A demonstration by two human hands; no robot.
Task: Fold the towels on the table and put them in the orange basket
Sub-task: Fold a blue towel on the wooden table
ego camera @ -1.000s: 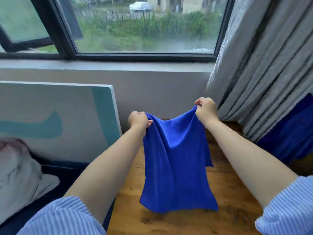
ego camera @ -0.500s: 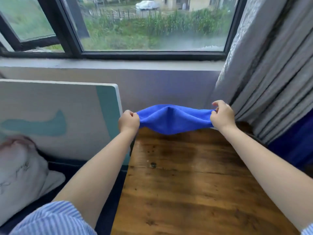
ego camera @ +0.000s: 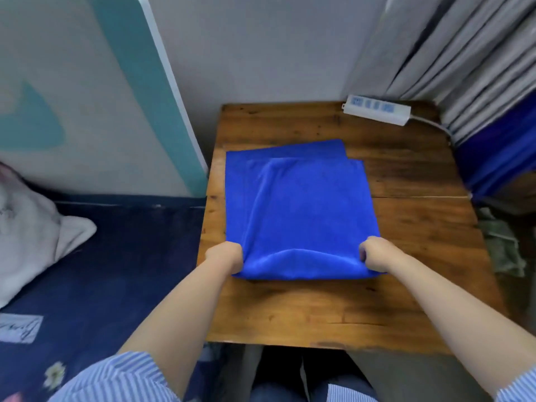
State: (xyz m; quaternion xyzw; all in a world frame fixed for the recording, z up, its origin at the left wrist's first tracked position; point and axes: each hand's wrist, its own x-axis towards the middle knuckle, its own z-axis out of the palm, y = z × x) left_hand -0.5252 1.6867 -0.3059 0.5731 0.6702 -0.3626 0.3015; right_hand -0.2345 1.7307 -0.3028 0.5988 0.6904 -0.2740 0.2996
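Note:
A bright blue towel [ego camera: 301,210] lies on the small wooden table [ego camera: 406,242], doubled over so that an upper layer covers a lower one whose far edge shows behind it. My left hand [ego camera: 224,256] grips the towel's near left corner. My right hand [ego camera: 374,253] grips the near right corner. Both fists rest on the tabletop at the fold nearest me. No orange basket is in view.
A white power strip [ego camera: 377,109] with its cord lies at the table's far right corner. Grey curtains [ego camera: 464,53] and dark blue cloth [ego camera: 499,152] hang to the right. A bed with a navy sheet [ego camera: 116,271], a pale pillow [ego camera: 32,236] and a white-and-teal board [ego camera: 87,91] stand to the left.
The towel hung in the air between my raised hands. Now it lies folded on the table, and both hands have come down and toward me with its near corners. The view has tilted down.

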